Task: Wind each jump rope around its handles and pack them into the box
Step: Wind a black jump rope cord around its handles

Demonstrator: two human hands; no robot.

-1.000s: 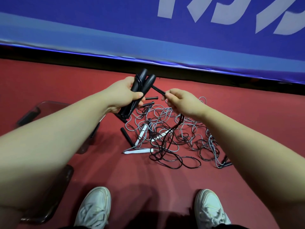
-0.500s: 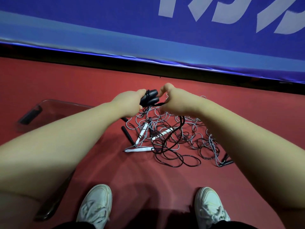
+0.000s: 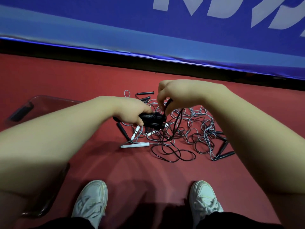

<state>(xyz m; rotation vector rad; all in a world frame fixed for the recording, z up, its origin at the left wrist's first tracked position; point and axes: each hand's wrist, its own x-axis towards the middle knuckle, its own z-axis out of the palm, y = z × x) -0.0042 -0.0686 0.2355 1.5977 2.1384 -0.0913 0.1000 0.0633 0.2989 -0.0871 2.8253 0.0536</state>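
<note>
Fingers [image 3: 140, 122] of my left hand [image 3: 130, 111] are curled round the pair of black handles [image 3: 153, 120]. I hold the handles side by side and roughly level so that the cord can be laid across both at once. Right-hand fingertips [image 3: 161, 103] pinch the black cord [image 3: 177, 123] just above the handles' free end. Note that the right hand [image 3: 178, 95] stands higher than the left, which sets the cord at an angle for the next turn.

Some turns already sit on the handles (I cannot count them). Below the pinch the cord drops slack to loose loops on the red floor [image 3: 99, 76], so I judge most of this rope not yet wound.

Remaining ropes [image 3: 198, 129] lie tangled beneath both hands, grey and black mixed, with a white handle [image 3: 135, 145] at the near edge. Clear box [image 3: 54, 101] sits on the floor to my left, partly hidden by my forearm. No part of this rope is in it.
</note>
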